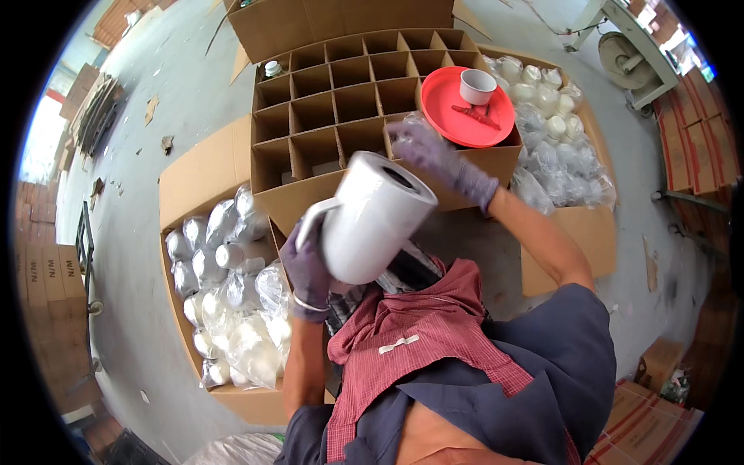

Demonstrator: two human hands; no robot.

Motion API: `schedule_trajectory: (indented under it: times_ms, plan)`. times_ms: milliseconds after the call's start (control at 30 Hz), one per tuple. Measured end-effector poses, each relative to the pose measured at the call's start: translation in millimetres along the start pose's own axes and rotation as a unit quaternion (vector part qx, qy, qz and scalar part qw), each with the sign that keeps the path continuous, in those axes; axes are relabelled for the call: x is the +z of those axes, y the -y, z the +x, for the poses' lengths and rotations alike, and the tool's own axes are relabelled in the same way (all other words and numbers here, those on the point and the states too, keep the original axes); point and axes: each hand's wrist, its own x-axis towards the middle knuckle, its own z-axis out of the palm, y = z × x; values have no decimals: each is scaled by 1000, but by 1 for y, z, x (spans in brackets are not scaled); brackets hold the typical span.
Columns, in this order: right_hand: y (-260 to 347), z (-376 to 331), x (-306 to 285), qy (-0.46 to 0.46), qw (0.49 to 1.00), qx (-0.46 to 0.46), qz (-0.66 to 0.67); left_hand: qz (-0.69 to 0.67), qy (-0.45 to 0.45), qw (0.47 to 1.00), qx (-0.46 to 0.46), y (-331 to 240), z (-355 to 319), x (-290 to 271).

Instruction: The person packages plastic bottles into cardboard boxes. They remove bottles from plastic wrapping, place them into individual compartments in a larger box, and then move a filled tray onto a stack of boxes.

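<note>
A white jug point(376, 221) with a side handle is held up in front of my apron, tilted, its dark round mouth toward the upper right. My left hand point(308, 267), in a purple-grey glove, grips it at the handle side and low on the body. My right hand point(434, 155), gloved too, is raised past the jug with fingers stretched out and slightly blurred; I see nothing held in it. It is over the near edge of the divided cardboard box point(310, 194), beside a red round tray point(442, 105) carrying a white cup point(477, 87) and a small red tool point(476, 116).
At left, an open carton point(182, 333) holds several plastic-wrapped white pieces. Another carton point(601, 147) of bagged white parts stands at right. A small white-capped item point(273, 68) sits in the divided box's far left corner. Stacked cartons point(694, 147) and a wheeled machine point(632, 58) stand farther right.
</note>
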Motion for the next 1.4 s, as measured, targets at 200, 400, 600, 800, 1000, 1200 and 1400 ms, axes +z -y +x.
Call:
schedule_trajectory:
  times_ms: [200,400,600,800,1000,1200,1400]
  plan:
    - [-129,8,-109,-61,751,256,-605,-97,-5,995,3,33,-5,-28]
    - [-139,12,-105,54,886,265,-377,205,23,968,144,7,-4,-27]
    - [10,-6,-75,-50,857,228,460,166,126,970,123,10,5,-35]
    - [84,-6,-48,267,936,-228,-32,87,177,977,80,8,4,-25]
    - [104,-10,-40,307,912,-224,-158,12,143,989,-22,5,5,-36]
    - [77,-28,-13,154,983,94,32,111,4,973,203,-3,-3,-24]
    - [3,14,-28,51,984,115,124,-53,-141,988,45,13,1,-19]
